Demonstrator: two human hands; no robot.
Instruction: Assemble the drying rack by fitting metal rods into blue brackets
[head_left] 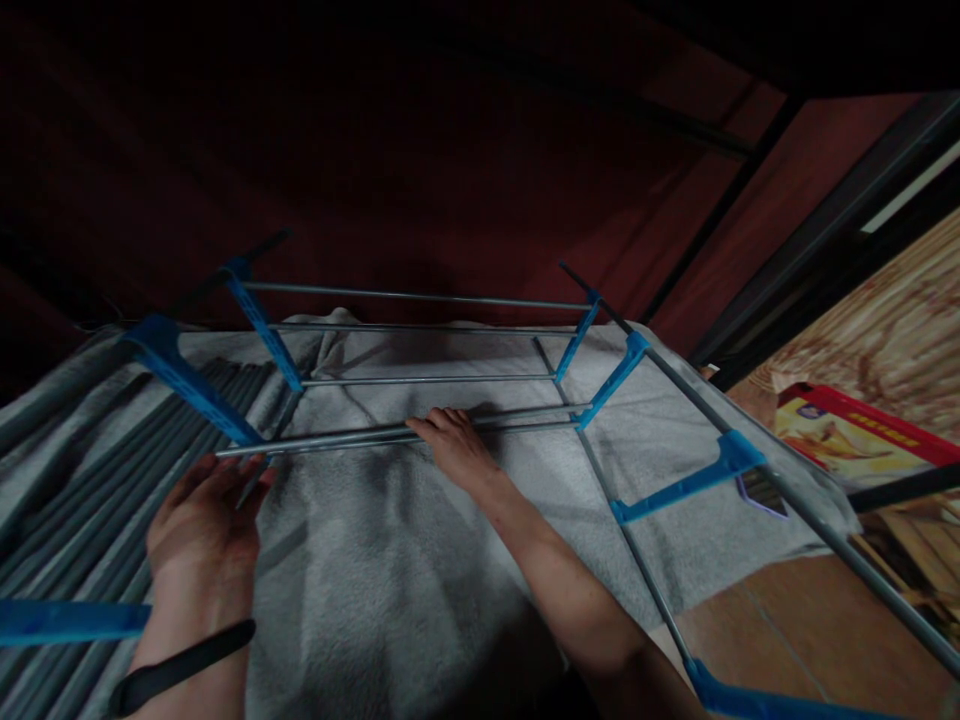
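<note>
A partly assembled rack [480, 380] of grey metal rods and blue plastic connectors stands over a grey towel [375, 560] that is spread flat beneath it. The right hand [454, 445] reaches forward with its fingers laid over the nearest cross rod [352, 435], the grip loosely curled on it rather than clamped tight, though the dim light makes the thumb hard to read. The left hand [202, 530], a dark band at its wrist, hovers with fingers spread just beside the rod's left end, where that end meets a blue connector [191, 380]; it seems close to the rod without holding it. As to progress, three further cross rods already sit between the two blue side pieces at the back, and long side rails run down the right with more connectors fitted, so much of the frame looks joined. The near rod appears not yet seated at its left end, and a bundle of spare rods [112, 470] lies unused on the left. A red and yellow box [855, 435] rests on the floor at right.
</note>
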